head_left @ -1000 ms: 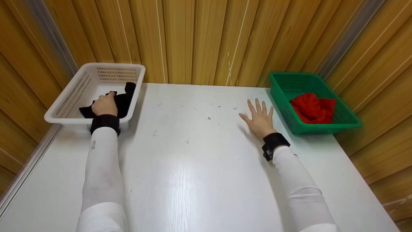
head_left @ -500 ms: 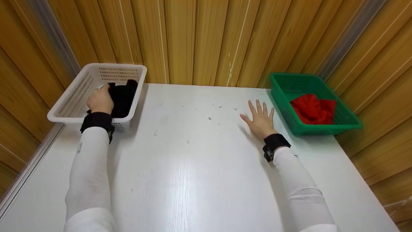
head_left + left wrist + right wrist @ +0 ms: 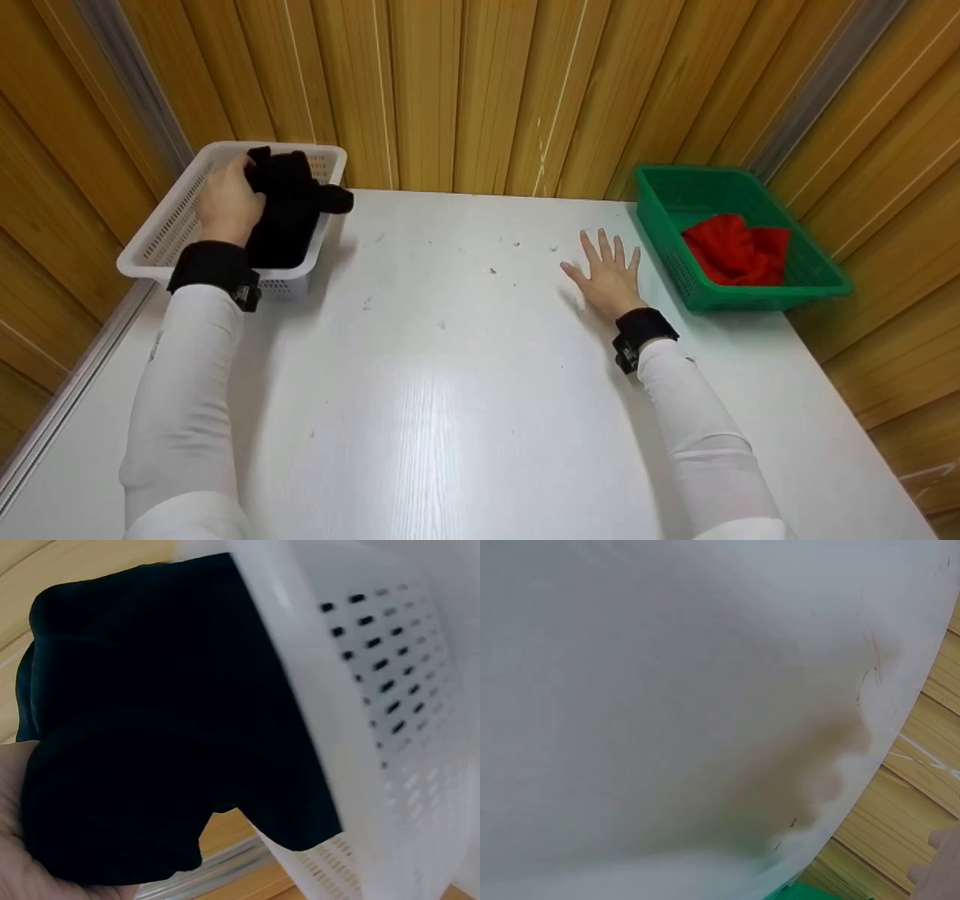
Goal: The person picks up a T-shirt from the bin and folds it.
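Observation:
In the head view, my left hand grips a bunched black cloth above the white basket. One end of the cloth sticks out over the basket's right rim, while its lower part hangs down inside. The left wrist view shows the black cloth draped between my palm and the basket rim; most of the fingers are hidden behind it. Over the white table, my right hand is spread wide with nothing in it, beside the green basket.
A crumpled red cloth lies in the green basket at the right. White tabletop stretches between the two baskets. Yellow wood-look panels rise behind the table and along both sides.
The left hand has moved up and toward the back of the white basket, raising part of the black cloth above the rim. My right hand keeps its spread pose in place.

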`<state>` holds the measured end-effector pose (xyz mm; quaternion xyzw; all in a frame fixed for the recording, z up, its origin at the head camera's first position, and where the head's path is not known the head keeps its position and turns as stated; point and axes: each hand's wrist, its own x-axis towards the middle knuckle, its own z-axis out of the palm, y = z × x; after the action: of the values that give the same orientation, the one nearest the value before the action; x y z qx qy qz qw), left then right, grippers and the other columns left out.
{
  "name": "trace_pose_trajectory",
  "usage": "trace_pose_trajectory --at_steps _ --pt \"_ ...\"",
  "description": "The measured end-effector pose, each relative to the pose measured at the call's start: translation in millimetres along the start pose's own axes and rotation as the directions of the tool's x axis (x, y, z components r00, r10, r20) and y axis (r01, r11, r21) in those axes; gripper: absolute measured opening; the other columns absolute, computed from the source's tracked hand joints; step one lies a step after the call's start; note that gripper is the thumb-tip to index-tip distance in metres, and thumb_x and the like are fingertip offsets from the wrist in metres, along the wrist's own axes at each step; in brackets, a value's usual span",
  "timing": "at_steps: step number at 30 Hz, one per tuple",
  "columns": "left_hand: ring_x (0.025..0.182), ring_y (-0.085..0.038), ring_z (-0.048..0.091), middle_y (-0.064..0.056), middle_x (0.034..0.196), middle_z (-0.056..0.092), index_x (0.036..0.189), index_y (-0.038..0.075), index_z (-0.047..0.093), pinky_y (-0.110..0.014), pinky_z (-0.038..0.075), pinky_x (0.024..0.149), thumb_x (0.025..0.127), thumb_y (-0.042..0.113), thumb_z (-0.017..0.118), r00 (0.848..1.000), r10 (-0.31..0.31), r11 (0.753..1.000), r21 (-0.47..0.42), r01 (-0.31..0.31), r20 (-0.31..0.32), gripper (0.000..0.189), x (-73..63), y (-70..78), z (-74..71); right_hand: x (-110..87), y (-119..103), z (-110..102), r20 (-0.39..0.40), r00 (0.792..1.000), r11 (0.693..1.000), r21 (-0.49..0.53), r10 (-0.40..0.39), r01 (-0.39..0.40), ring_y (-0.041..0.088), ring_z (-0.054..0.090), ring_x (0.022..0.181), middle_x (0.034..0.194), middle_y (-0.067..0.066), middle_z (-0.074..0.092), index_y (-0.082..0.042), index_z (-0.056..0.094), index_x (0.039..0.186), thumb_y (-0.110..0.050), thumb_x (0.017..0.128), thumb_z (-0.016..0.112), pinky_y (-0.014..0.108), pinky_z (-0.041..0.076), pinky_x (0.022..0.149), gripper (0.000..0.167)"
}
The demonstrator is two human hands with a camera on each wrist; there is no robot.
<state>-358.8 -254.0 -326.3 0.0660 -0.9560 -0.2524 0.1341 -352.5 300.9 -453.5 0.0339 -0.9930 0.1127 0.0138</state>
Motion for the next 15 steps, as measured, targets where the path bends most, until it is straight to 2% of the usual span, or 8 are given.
trace_pose_trajectory --at_steps 4,8,11,15 --pt "0.119 -0.057 0.056 -0.037 0.139 0.055 0.142 0.002 0.049 -0.067 0.047 0.098 0.097 0.004 0.051 0.999 0.039 0.999 -0.024 -0.039 -0.027 0.045 -1.2 12.6 -5.2 -1.6 0 -1 -0.013 1.0 1.0 -0.001 -0.003 0.003 0.046 -0.006 0.161 0.175 0.019 -0.002 -0.019 0.005 0.167 -0.064 0.105 0.035 0.069 -0.015 0.124 0.082" --pt "0.108 -0.054 0.061 -0.035 0.132 0.06 0.14 0.005 0.05 -0.063 0.05 0.086 0.096 0.003 0.051 0.995 0.081 0.995 -0.049 -0.084 -0.063 0.044 -4.1 30.1 -7.2 -3.1 2 -1 -0.013 1.0 1.0 0.003 -0.002 0.002 0.046 -0.006 0.161 0.174 0.019 -0.002 -0.018 0.005 0.167 -0.064 0.105 0.035 0.07 -0.015 0.124 0.083" --pt "0.112 -0.052 0.06 -0.032 0.133 0.06 0.14 0.007 0.05 -0.062 0.051 0.087 0.096 0.001 0.051 0.992 0.105 0.991 -0.075 -0.111 -0.075 0.044 -7.6 44.4 -9.4 -3.7 3 -2 -0.006 1.0 1.0 0.008 -0.003 0.003 0.047 -0.007 0.16 0.174 0.019 -0.003 -0.018 0.004 0.167 -0.064 0.105 0.034 0.07 -0.016 0.124 0.083" --pt "0.124 -0.049 0.057 -0.029 0.138 0.058 0.14 0.009 0.051 -0.064 0.049 0.097 0.094 0.0 0.052 0.988 0.137 0.984 -0.102 -0.144 -0.075 0.046 -13.0 65.9 -11.5 -3.0 5 -1 -0.008 1.0 1.0 0.008 -0.003 0.003 0.047 -0.006 0.16 0.174 0.02 -0.002 -0.018 0.004 0.167 -0.064 0.105 0.035 0.071 -0.015 0.123 0.083"
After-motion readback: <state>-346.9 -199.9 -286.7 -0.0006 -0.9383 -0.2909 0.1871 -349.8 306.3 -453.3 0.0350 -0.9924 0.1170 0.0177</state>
